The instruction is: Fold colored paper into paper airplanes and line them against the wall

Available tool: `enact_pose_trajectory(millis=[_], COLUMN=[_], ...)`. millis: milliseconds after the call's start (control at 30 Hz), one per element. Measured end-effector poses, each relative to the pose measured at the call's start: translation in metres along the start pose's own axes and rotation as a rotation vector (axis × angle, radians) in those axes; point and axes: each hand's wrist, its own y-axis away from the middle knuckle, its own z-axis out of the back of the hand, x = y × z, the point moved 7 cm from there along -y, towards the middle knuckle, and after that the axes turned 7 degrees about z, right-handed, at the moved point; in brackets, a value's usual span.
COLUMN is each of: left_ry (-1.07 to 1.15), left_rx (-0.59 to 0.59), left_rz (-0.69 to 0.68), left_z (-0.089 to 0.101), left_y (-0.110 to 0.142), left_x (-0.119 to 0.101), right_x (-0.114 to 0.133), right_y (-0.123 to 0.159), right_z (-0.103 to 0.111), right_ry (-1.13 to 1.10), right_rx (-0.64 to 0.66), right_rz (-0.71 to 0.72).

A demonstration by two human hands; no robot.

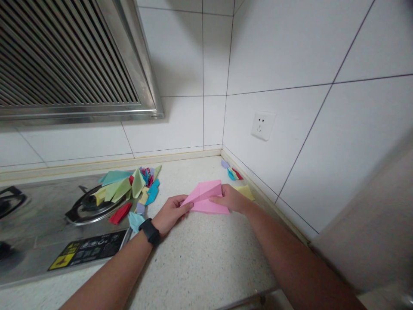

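A pink folded paper plane [206,197] is held between my two hands just over the speckled countertop [206,258], its narrow tip pointing left. My left hand [172,213], with a black watch on the wrist, pinches the tip between thumb and fingers. At the wide right end, my right hand [231,199] grips the paper, thumb on top and the other fingers mostly hidden. A yellow piece of paper [245,192] lies just beyond my right hand. Near my left wrist rests a light blue folded paper [136,221].
Several colourful folded papers [121,189] are heaped on the gas stove [35,228] at left. Small folded pieces [231,174] lie along the right wall's foot. A range hood [151,86] overhangs the stove. The right wall carries a socket [263,125].
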Motion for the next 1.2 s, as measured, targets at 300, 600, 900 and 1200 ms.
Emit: enact_pose_trajectory(millis=[300, 600, 900, 1200], left_ry=[0.081, 0.082, 0.132, 0.142], left_rx=[-0.026, -0.079, -0.014, 0.047], left_rz=[-0.029, -0.054, -0.005, -0.029], left_z=[0.006, 0.017, 0.010, 0.006], left_y=[0.002, 0.002, 0.004, 0.005], left_x=[-0.004, -0.006, -0.003, -0.005], right_x=[0.002, 0.004, 0.003, 0.017], right_y=[0.001, 0.001, 0.003, 0.001], right_z=[0.008, 0.006, 0.011, 0.018], right_ry=[0.065, -0.116, -0.094, -0.207], right_rx=[-0.111, -0.089, -0.138, -0.194], right_rz=[0.021, -0.011, -0.010, 0.053])
